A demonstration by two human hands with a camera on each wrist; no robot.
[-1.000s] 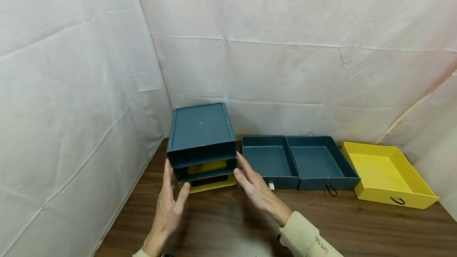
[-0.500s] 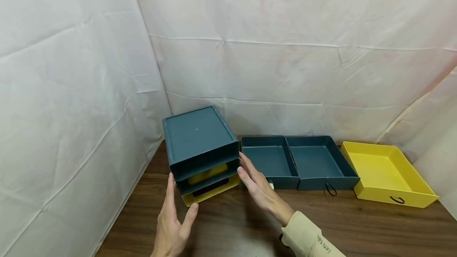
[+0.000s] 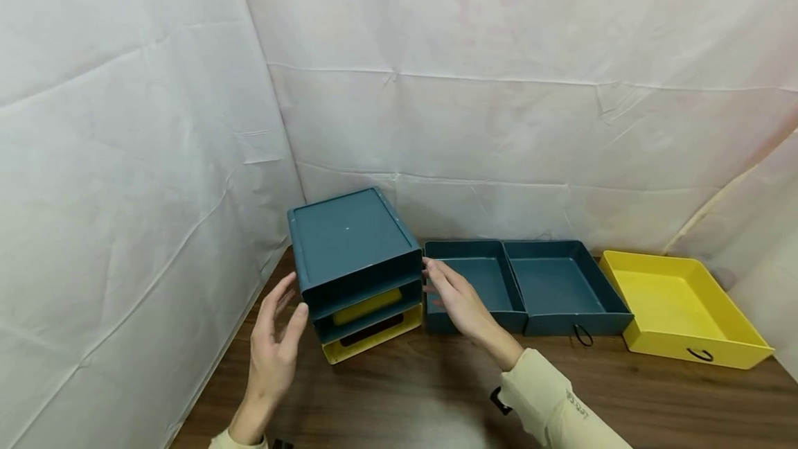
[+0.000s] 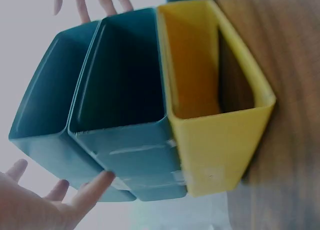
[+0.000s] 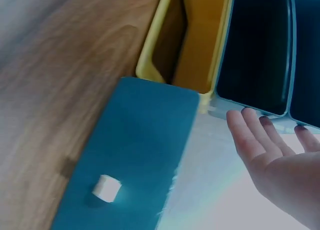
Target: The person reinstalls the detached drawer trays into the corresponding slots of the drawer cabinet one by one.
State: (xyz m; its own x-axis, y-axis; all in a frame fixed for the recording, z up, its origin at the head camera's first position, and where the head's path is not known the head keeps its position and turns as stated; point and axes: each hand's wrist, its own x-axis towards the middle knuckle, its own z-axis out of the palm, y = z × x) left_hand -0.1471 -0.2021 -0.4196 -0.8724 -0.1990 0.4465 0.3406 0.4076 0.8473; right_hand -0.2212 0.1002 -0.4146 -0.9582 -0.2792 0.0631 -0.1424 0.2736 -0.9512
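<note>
Just now, the stack (image 3: 352,234) has been left at a slant on the surface (image 3: 386,400), near the corner of the white sheeting (image 3: 486,123). Its front was seen squarer to the person a second ago; since then the left front corner has been swung nearer, and over the last half second the angle has hardly been altered. The left hand (image 3: 273,352) has been shifted outward, its fingers spread and nothing grasped. By the right hand (image 3: 463,300), too, nothing is gripped; its fingers are held loosely beside the stack's right side, and whether a fingertip is touching cannot be told.

Two teal casings are carried upright on a yellow casing (image 4: 215,150), and all three are seen unfilled from the front. To the right, two teal trays (image 3: 557,279) and a yellow tray (image 3: 673,289) are left in a row, unmoved; a white knob (image 5: 107,188) is seen on the nearest teal one. From this, the turning of the stack is judged to be finished, or very nearly so
</note>
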